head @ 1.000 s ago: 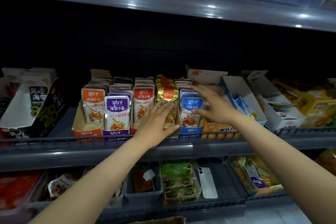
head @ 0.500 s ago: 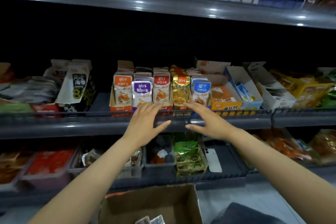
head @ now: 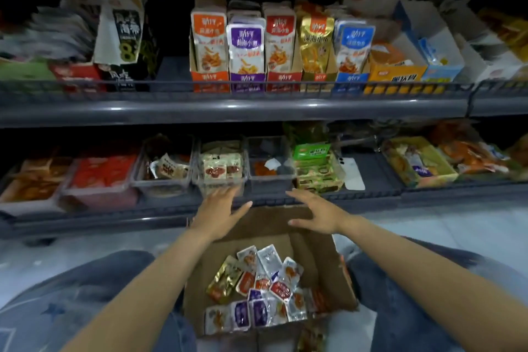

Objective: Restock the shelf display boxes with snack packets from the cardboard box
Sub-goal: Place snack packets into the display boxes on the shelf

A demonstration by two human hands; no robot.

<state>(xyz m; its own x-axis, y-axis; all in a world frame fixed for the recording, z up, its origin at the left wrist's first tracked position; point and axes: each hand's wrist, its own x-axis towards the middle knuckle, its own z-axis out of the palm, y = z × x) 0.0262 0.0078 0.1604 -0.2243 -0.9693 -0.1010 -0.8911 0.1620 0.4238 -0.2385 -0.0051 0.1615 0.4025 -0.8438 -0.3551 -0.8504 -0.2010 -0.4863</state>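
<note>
Reaching empty-handed over the cardboard box [head: 317, 263] of snack packets [head: 257, 294].
Holding nothing: left hand [head: 220, 211] at 11 o'clock of the box, right hand [head: 317, 214] at 1 o'clock, fingers [head: 225, 193] straight and spread, palms down. Loose packets heaped at 6 o'clock on the box floor, between denim knees [head: 85, 288]. Display boxes [head: 283, 77] at 12 o'clock on the upper shelf [head: 228, 108], packed with upright orange, purple, red, gold and blue packets.
</note>
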